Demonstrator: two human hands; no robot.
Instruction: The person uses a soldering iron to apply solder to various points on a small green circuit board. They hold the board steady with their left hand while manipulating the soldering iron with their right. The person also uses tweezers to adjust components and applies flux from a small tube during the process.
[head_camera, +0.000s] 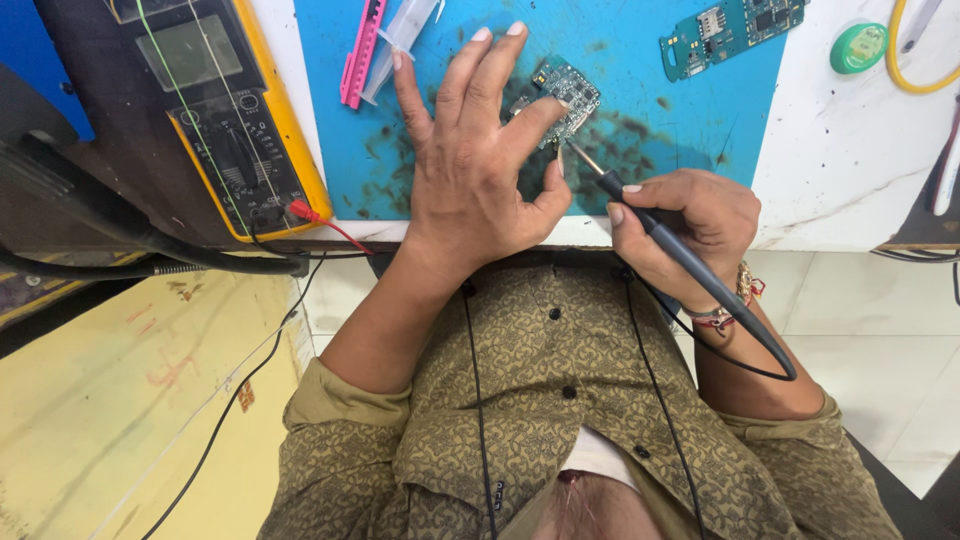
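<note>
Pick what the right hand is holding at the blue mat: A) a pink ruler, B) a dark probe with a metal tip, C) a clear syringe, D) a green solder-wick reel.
B: the right hand grips a dark probe, its metal tip at the small circuit board that the left hand steadies.

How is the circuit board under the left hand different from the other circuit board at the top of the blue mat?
The near circuit board is squarish and held down by the left hand; the far circuit board is long, narrow and untouched. The right hand holds a probe tip at the near one only. Both lie on the blue mat.
</note>
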